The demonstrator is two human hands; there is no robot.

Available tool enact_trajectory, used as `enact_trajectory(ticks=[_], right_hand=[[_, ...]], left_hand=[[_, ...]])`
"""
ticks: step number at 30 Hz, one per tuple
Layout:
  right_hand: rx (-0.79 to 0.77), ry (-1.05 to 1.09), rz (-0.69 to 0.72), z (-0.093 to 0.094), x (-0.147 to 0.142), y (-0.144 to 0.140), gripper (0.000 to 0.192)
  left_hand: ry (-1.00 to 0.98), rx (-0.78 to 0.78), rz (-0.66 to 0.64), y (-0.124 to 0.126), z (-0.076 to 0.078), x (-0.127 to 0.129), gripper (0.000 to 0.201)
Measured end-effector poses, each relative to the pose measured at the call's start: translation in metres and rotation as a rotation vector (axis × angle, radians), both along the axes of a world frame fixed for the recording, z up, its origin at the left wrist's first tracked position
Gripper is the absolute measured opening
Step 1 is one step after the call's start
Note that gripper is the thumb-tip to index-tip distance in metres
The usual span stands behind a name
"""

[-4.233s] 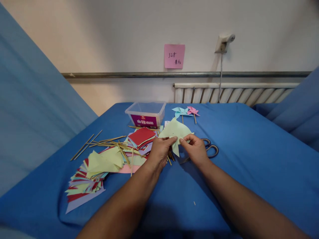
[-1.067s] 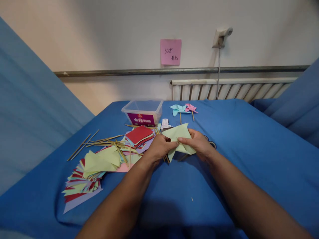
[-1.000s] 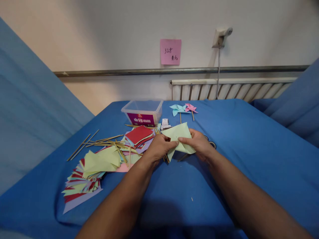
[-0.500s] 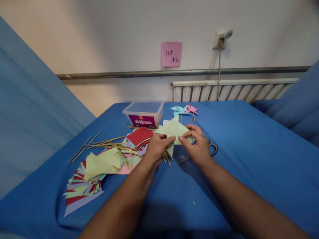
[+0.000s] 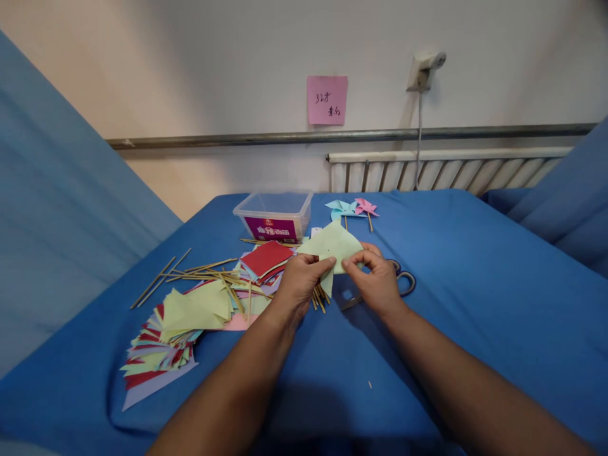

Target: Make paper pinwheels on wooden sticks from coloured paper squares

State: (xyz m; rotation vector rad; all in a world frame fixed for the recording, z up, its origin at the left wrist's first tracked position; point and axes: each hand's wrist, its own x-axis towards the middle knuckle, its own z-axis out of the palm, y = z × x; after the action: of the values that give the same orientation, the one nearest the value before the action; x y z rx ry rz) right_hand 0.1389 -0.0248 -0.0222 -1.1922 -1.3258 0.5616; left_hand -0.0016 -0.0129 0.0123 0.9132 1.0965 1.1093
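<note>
A pale green paper square (image 5: 332, 240), with cut slits and a small dark dot near its middle, is held up over the table between both hands. My left hand (image 5: 301, 275) pinches its lower left part between thumb and fingers. At the lower right, my right hand (image 5: 375, 275) is closed on the paper, thumb and forefinger together. Partly behind my right hand lie scissors (image 5: 403, 282) on the cloth. Under my left hand, bamboo sticks (image 5: 322, 297) poke out. Two finished pinwheels, one light blue (image 5: 341, 208) and one pink (image 5: 365, 206), lie farther back.
A clear plastic box (image 5: 274, 206) with a purple label stands at the back. Left of my arms lie a fanned stack of coloured papers (image 5: 161, 354), loose sticks (image 5: 204, 269) and red paper (image 5: 266, 258). Blue curtains (image 5: 61, 209) hang on both sides of the blue-covered table.
The paper's right part has been folded or turned inward a little, with my right hand's fingers drawn closer together on it. My left hand keeps its hold. The view has shifted slightly.
</note>
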Motion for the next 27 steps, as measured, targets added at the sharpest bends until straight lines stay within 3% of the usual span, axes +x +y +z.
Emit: enact_trajectory(ticks=[27], right_hand=[[-0.019,-0.049,-0.032,0.0007,-0.0026,-0.0006,0.014]], left_hand=[[0.074,0.011,0.015,-0.0003,0.0004,0.0017,0.026]])
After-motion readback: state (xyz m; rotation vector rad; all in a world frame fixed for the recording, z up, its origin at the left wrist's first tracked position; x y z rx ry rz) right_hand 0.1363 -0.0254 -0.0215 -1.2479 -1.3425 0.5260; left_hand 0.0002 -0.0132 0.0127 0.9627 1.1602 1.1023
